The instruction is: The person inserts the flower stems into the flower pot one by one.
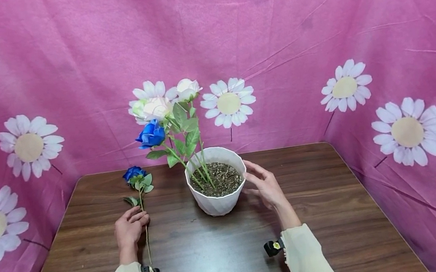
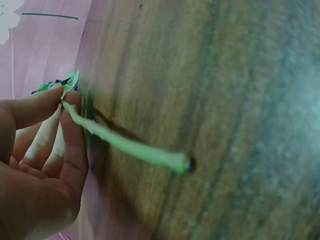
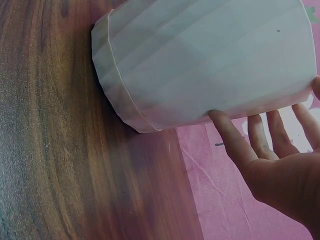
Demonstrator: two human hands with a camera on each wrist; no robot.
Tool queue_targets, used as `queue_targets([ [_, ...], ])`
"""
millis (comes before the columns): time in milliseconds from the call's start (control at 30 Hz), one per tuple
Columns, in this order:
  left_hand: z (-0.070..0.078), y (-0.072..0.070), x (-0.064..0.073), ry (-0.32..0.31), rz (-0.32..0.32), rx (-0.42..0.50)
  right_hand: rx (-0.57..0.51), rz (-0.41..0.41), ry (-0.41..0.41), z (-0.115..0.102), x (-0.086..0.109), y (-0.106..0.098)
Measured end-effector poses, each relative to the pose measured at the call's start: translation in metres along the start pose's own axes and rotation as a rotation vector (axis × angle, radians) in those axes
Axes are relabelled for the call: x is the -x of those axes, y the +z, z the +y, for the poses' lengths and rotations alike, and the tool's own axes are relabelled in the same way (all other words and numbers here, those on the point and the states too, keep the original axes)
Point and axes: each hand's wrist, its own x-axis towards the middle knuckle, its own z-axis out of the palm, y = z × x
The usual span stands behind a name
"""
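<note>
Between thumb and index finger, my left hand [image 1: 130, 228] pinches the stem [image 2: 135, 148] of a blue rose [image 1: 134, 173], whose bloom points toward the far side of the table. In the left wrist view the cut stem end is close to the camera, above the wood. A white faceted flowerpot [image 1: 217, 205] with dark soil [image 1: 224, 177] stands upright at the table's middle. My right hand [image 1: 267, 187] rests against its right side with spread, mostly straight fingers [image 3: 235, 142]. Another blue rose [image 1: 151, 134] and pale roses [image 1: 188, 88] rise from the pot, leaning left.
The pot stands on a brown wooden table [image 1: 203, 260] with a pink cloth [image 1: 267, 15] hung behind it and along both sides. Large white daisies [image 1: 228, 103] are printed on the cloth. Small black wrist cameras [image 1: 274, 247] sit at both sleeves.
</note>
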Motion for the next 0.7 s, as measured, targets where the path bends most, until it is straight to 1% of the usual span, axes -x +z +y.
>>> queue_targets([
  [67, 0.002, 0.0, 0.0, -0.003, -0.005, -0.002, 0.002, -0.001, 0.0, 0.0, 0.0, 0.0],
  [167, 0.005, 0.002, 0.0, -0.011, 0.0, 0.022, 0.004, 0.0, 0.002, -0.001, 0.001, 0.0],
  [267, 0.008, 0.005, 0.0, -0.009, 0.0, 0.082, 0.005, -0.001, 0.002, -0.001, 0.001, -0.001],
  [467, 0.015, 0.009, 0.0, 0.012, -0.033, 0.212, -0.007, -0.007, -0.004, -0.001, 0.0, -0.002],
  [700, 0.02, 0.011, 0.002, 0.007, -0.031, 0.294, -0.003, -0.009, 0.0, 0.001, -0.001, -0.002],
])
